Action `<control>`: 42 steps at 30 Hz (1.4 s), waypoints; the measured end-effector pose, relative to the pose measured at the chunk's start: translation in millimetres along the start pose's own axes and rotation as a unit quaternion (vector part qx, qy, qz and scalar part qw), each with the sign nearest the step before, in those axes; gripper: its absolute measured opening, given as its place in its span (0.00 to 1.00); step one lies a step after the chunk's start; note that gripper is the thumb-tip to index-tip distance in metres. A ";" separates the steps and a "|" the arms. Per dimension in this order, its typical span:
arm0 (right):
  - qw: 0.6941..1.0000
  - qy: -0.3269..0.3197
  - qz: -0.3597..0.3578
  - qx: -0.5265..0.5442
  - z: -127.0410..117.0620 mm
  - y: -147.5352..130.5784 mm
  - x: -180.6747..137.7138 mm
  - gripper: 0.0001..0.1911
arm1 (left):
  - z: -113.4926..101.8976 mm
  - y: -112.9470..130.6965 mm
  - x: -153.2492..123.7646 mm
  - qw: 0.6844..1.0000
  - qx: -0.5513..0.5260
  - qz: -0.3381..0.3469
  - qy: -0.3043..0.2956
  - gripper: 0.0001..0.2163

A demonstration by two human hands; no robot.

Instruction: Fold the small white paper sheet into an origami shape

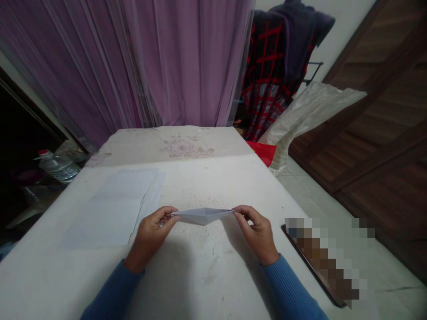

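Note:
A folded piece of white paper (204,216) is stretched between my two hands above the table. It has a long, narrow shape with pointed ends and opens slightly in the middle. My left hand (154,235) pinches its left tip between thumb and fingers. At the opposite tip, my right hand (256,232) grips the paper in the same way. Left of my hands, white paper sheets (103,213) lie flat on the table, the nearest edge beside my left wrist.
The table (213,275) wears a pale floral cover. A dark-edged, pixelated object (313,266) lies along its right edge. Beyond the left edge stands a plastic bottle (60,165); at the right are a red bag (263,153) and a pale plastic sheet (310,111). Purple curtains (187,62) hang behind.

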State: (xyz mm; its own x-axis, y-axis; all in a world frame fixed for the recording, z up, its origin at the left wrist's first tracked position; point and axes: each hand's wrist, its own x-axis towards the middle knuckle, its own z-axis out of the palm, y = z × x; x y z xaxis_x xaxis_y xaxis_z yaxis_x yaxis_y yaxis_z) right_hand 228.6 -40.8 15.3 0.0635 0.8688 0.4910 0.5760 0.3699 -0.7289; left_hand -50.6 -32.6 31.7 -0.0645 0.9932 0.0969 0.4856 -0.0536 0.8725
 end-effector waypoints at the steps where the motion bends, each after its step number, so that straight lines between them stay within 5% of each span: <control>1: 1.000 -0.005 0.010 0.004 -0.5 0.4 -0.4 0.07 | 0.7 0.4 -0.4 1.000 -0.019 -0.007 0.004 0.13; 14: 0.989 -0.052 0.117 0.077 7.7 15.7 -9.3 0.15 | 9.7 6.2 -4.2 0.978 -0.198 -0.070 0.009 0.16; 25: 0.940 -0.021 0.246 0.234 15.5 21.8 -10.1 0.20 | 13.6 -4.7 -4.5 0.988 -0.142 -0.052 0.022 0.13; 34: 0.913 -0.063 0.328 0.233 10.7 7.0 -1.7 0.26 | 19.1 1.2 -3.9 0.983 -0.166 -0.082 0.016 0.15; 42: 0.906 -0.048 0.341 0.245 18.7 27.1 -9.3 0.25 | 17.5 4.7 -3.8 0.973 -0.196 -0.124 -0.006 0.18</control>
State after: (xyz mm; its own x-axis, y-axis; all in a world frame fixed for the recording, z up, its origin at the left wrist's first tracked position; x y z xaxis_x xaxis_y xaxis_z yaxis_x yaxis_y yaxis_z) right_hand 228.4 -32.7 -18.0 0.1848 0.9661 -0.1803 -0.0033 -0.1828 -0.9831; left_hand -32.8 -34.8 27.0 -0.1261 0.9816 -0.1437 0.0872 0.1552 0.9840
